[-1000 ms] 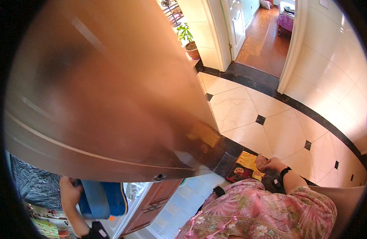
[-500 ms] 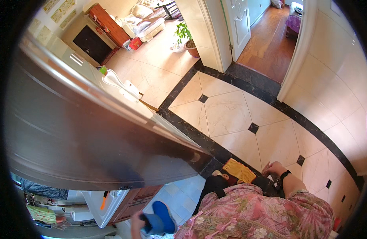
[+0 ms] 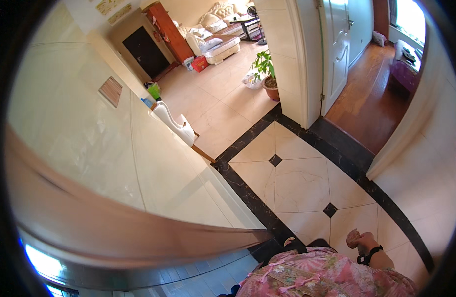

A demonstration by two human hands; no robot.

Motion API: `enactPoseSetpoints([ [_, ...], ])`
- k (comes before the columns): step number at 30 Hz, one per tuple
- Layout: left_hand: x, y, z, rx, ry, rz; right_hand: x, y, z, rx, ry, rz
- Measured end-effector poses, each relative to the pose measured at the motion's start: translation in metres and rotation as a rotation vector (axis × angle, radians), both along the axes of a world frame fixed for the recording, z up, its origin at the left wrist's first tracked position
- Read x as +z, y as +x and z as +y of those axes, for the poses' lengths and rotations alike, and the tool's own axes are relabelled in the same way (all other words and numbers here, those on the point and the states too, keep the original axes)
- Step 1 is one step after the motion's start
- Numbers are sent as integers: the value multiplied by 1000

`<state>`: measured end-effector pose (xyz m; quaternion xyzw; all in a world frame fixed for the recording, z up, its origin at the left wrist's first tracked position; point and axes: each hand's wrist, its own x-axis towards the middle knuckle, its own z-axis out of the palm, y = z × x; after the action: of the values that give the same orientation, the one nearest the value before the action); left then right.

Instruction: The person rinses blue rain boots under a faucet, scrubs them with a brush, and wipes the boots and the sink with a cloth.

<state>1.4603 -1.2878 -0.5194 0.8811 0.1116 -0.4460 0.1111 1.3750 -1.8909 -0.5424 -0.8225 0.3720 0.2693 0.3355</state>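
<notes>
My right hand (image 3: pixel 362 240) hangs low over the tiled floor (image 3: pixel 302 183), beside my pink flowered top (image 3: pixel 317 272). Its fingers are loosely bent, somewhat shadowed and blurred, and I see nothing held in them. A black band (image 3: pixel 373 251) circles that wrist. My left hand is outside the picture. At the lower edge, left of my top, only a small dark blue piece (image 3: pixel 234 290) shows; its kind cannot be made out here. Close on my left is a brown door (image 3: pixel 139 240), its long edge bent across the view.
A cream wall (image 3: pixel 124 158) runs along my left. Ahead, a white chair (image 3: pixel 174 123) juts out past the wall's end, and a potted plant (image 3: pixel 270 89) stands by a corner. An open white door (image 3: pixel 335 54) leads to a wood-floored room. Blue tiles (image 3: pixel 208 277) lie behind the brown door.
My view has swung and moved forward past the brown door. My left hand with a blue boot, the sink and the yellow cloth have left the picture. My right hand's fingers are more bent.
</notes>
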Motion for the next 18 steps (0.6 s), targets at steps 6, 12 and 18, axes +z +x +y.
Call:
enactPoseSetpoints([
  [6, 4, -6, -44, 161, 20, 23, -7, 67, -32, -134, 157, -119],
  [12, 9, -11, -106, 367, 59, 60, 30, 199, -77, 71, 73, 42],
  [18, 41, -42, -161, 558, 109, 149, 112, 348, -83, 133, 145, 70],
])
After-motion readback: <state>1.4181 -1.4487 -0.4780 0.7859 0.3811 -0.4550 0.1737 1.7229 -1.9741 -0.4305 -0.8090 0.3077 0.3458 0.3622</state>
